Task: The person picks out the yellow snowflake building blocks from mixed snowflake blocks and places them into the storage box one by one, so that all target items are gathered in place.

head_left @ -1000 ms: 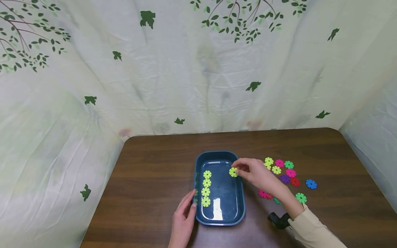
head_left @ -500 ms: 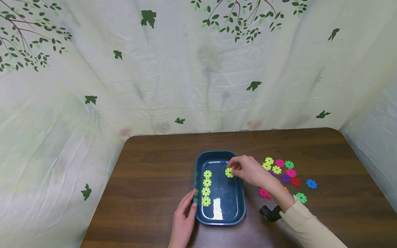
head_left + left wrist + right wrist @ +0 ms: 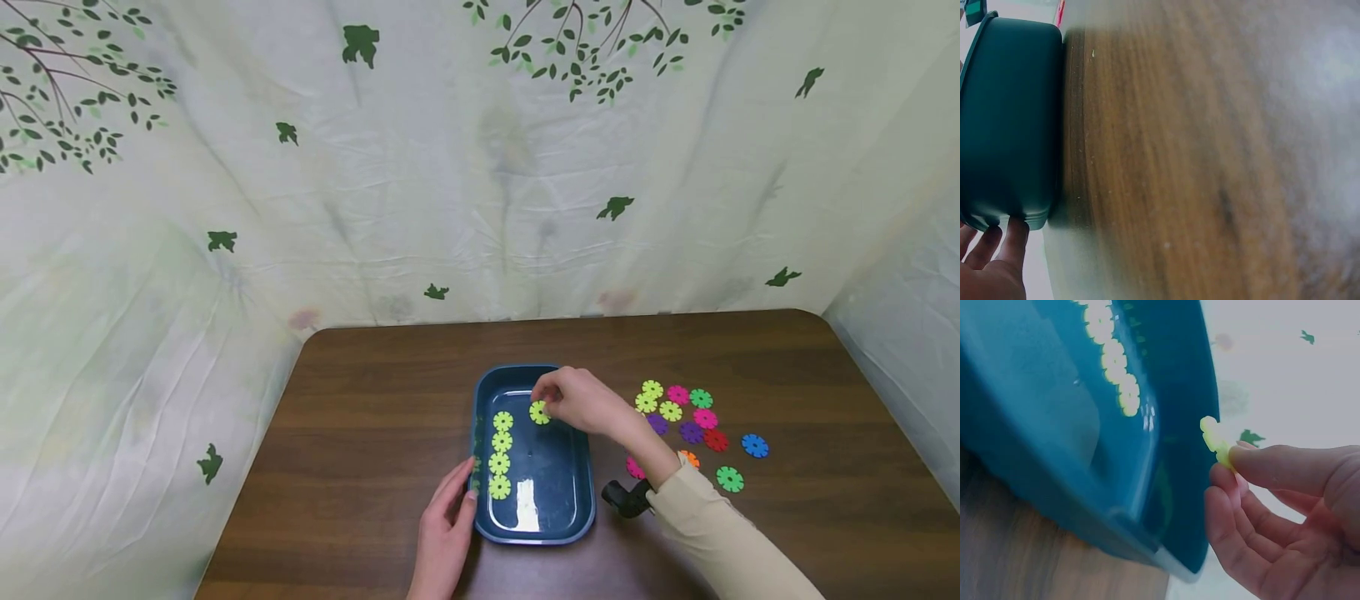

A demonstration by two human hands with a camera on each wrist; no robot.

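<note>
In the head view my right hand pinches a yellow flower-shaped disc over the upper part of a blue tray. The right wrist view shows this disc edge-on between thumb and fingertips. A column of several matching yellow discs lies along the left side of the tray floor. My left hand touches the tray's left outer side, thumb near the rim. In the left wrist view its extended fingers rest against the tray's outer wall.
Right of the tray, several loose flower discs are scattered on the brown wooden table: yellow, pink, purple, red, blue and green. A pale leaf-print cloth hangs behind the table.
My right hand has moved left with the yellow disc, from the tray's right rim toward the column of discs. My left hand has stayed at the tray's side.
</note>
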